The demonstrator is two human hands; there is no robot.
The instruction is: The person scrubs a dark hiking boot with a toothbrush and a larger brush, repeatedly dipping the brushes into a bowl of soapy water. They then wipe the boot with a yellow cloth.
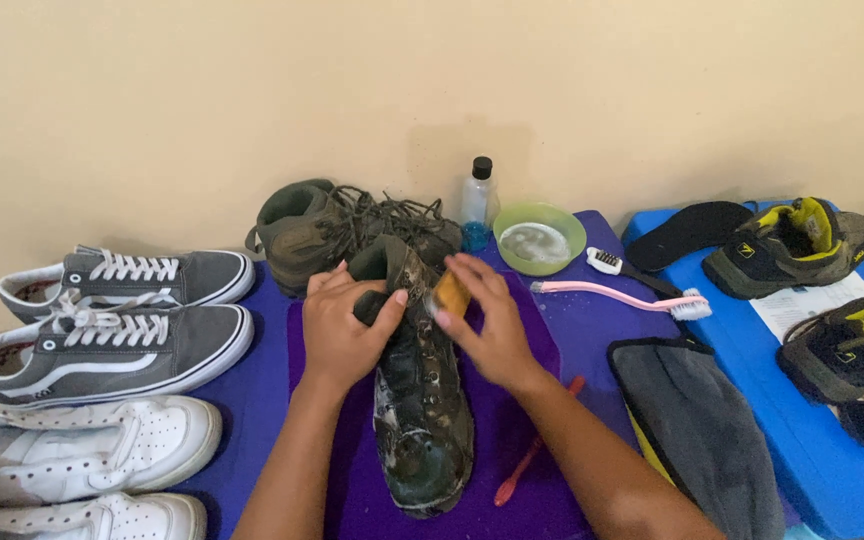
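Note:
A wet, dark camouflage boot [420,420] lies on a purple cloth [512,440] in the middle of the table, toe toward me. My left hand [344,325] grips the boot's collar from the left. My right hand [487,325] holds a small tan wooden brush [450,294] pressed against the upper part of the boot. The matching olive boot [327,230] with loose laces stands behind, near the wall.
Two grey sneakers [122,310] and two white sneakers [82,455] line the left. Behind stand a clear bottle [478,200] and a green bowl [540,238]. A pink brush [632,298], a grey cloth [697,420], an orange-handled tool [532,455] and olive-yellow shoes [792,245] on blue lie right.

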